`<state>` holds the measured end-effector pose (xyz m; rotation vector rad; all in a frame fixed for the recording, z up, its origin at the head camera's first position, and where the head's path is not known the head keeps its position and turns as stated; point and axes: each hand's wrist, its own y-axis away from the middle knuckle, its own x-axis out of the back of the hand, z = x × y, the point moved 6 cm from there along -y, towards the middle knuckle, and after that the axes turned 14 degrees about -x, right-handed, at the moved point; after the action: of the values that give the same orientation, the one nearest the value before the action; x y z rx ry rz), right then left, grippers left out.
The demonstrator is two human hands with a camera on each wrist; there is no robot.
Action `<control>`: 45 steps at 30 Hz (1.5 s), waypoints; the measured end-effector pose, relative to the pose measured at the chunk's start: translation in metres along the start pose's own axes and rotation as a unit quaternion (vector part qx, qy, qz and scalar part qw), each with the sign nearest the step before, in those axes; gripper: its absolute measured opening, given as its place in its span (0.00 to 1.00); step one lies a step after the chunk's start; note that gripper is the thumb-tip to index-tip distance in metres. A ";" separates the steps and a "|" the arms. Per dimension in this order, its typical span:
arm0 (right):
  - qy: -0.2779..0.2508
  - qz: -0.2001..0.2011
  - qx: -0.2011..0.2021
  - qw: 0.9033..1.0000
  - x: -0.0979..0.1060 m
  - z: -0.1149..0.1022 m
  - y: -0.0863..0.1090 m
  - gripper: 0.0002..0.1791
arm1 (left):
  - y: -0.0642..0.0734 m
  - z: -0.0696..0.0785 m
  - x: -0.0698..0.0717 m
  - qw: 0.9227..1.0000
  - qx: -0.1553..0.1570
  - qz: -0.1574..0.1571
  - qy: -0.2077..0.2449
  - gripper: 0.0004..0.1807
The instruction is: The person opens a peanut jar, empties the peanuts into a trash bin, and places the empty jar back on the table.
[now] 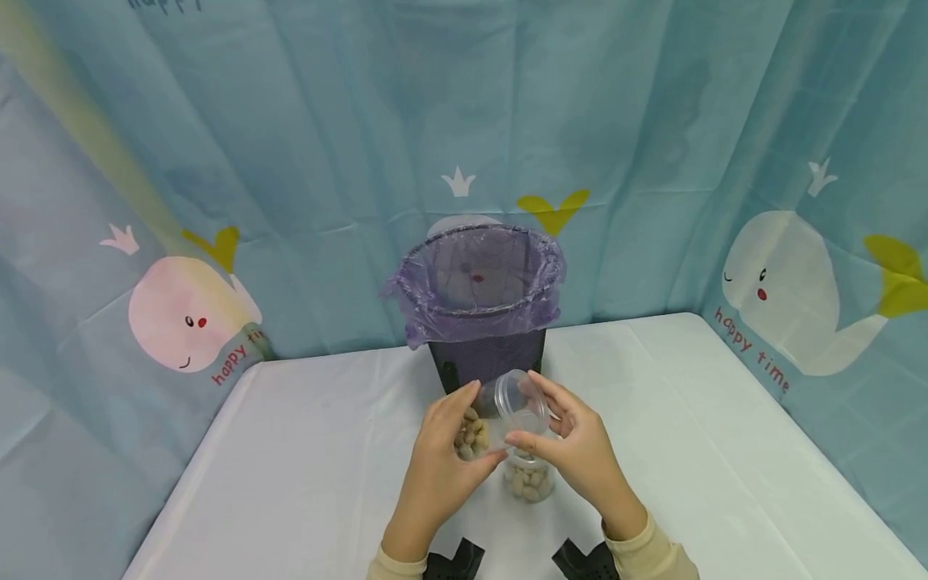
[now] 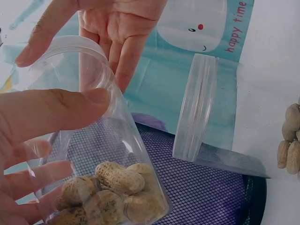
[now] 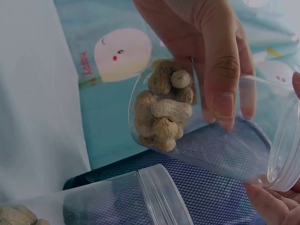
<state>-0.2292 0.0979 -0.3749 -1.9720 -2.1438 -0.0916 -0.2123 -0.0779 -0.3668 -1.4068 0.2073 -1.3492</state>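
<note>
My left hand [image 1: 438, 451] grips a clear plastic jar [image 3: 211, 150] around its side, thumb on one face and fingers on the other. The jar is tipped over, and peanuts [image 3: 171, 110] lie inside at its base end. My right hand [image 1: 580, 439] holds the clear round lid [image 1: 522, 401] at the jar's mouth, thumb and fingers on opposite sides of its edge. Just below the hands, a second clear jar [image 1: 529, 483] stands upright on the white table [image 1: 312, 467] with peanuts in it. Its own clear lid [image 2: 194, 110] shows in the left wrist view.
Behind the hands stands a black mesh waste bin [image 1: 500, 358], lined with a purple plastic bag [image 1: 464, 326] folded over the rim. A blue printed curtain [image 1: 326, 161] hangs around the back and sides of the table.
</note>
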 end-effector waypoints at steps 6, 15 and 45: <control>-0.007 -0.006 0.020 1.000 0.001 0.000 -0.001 0.41 | 0.001 0.002 0.000 1.000 -0.015 0.010 -0.010 0.51; 0.002 0.000 0.028 1.000 -0.001 0.002 0.000 0.41 | 0.001 0.003 0.003 0.999 -0.030 0.022 -0.022 0.51; -0.013 -0.034 0.056 0.998 0.004 -0.002 0.002 0.43 | 0.003 0.002 0.001 0.999 -0.019 0.007 0.027 0.52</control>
<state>-0.2272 0.1013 -0.3724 -1.8489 -2.1810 0.0414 -0.2090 -0.0788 -0.3676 -1.3999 0.2790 -1.3786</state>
